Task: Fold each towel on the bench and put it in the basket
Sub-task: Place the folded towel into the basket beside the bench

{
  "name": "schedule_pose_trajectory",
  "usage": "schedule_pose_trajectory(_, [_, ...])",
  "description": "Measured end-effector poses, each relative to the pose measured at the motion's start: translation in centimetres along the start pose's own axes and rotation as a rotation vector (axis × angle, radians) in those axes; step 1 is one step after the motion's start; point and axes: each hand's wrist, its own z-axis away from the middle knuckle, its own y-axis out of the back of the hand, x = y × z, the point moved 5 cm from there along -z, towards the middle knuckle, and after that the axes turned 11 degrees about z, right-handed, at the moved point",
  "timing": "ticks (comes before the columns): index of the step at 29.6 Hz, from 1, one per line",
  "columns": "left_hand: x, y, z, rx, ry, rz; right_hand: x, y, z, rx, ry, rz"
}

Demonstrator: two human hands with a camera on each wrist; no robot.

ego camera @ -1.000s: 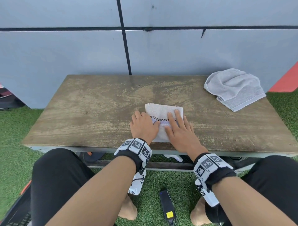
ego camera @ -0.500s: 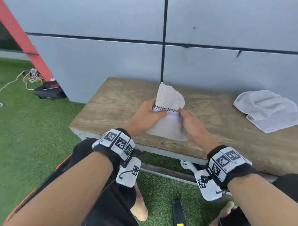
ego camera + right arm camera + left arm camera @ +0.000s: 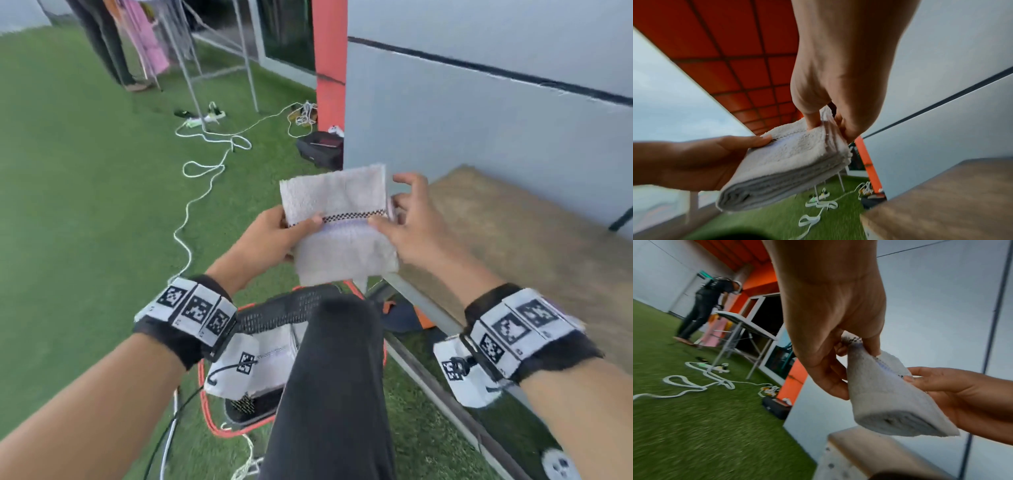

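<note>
A folded white towel (image 3: pixel 339 222) with a checkered stripe hangs in the air just past the left end of the wooden bench (image 3: pixel 513 246). My left hand (image 3: pixel 294 233) grips its left edge, thumb on top. My right hand (image 3: pixel 387 216) pinches its right edge. The left wrist view shows the towel (image 3: pixel 885 394) as a thick folded stack; the right wrist view shows the towel (image 3: pixel 789 162) the same way. Below the towel stands a black mesh basket (image 3: pixel 274 313) with an orange rim, partly hidden by my knee and the wrist camera.
White cables (image 3: pixel 205 164) snake over the green turf on the left. A black case (image 3: pixel 320 149) lies by an orange pillar (image 3: pixel 330 68) and the grey wall. Another person (image 3: pixel 705 308) stands at a folding table (image 3: pixel 744 324) far off.
Both hands lifted the folded towel off the bench and carried it left past the bench's end. My view swung left, and the basket came into sight below.
</note>
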Motion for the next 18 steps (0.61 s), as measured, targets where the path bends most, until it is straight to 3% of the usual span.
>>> schedule_pose_trajectory(8, [-19.3,4.8,-3.1,0.118,0.294,0.073,7.9,-15.4,-4.6,-0.332,0.021,0.185])
schedule_pose_trajectory(14, [-33.2,3.3,-3.9,0.157,0.604,-0.038,15.1,-23.7,-3.7,-0.563,-0.005,0.314])
schedule_pose_trajectory(18, [-38.5,1.3,-4.5,0.142,0.733,-0.11,19.0,-27.2,-1.9,-0.736,-0.037,0.397])
